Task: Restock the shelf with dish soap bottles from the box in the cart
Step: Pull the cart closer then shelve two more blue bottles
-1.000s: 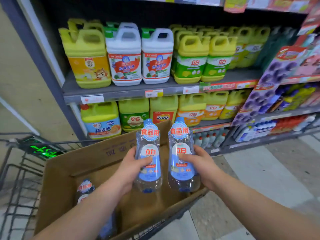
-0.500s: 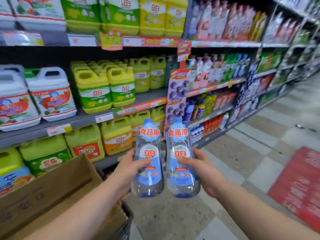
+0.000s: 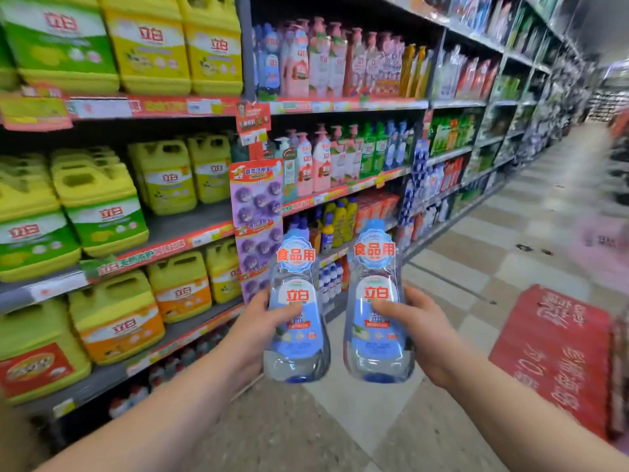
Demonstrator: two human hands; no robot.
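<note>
1. My left hand (image 3: 253,328) is wrapped round the left bottle (image 3: 297,338), thumb across the label. My right hand (image 3: 425,330) grips the right bottle (image 3: 372,342) the same way. Both hands are closed on the mid-body.
2. The bottles are upright, side by side but apart, just below frame centre. I hold them in the air over the floor (image 3: 340,420), in front of the shelf (image 3: 177,247).
3. They look like clear plastic full of liquid. I judge each to be a fair weight for one hand, with walls that give slightly and a slick label. The waist above the wide base seems the surest hold.
4. Yellow and green jugs (image 3: 102,206) fill the left. Pump bottles (image 3: 323,59) sit upper centre, and a red mat (image 3: 558,352) lies lower right. The box and cart are out of frame.
</note>
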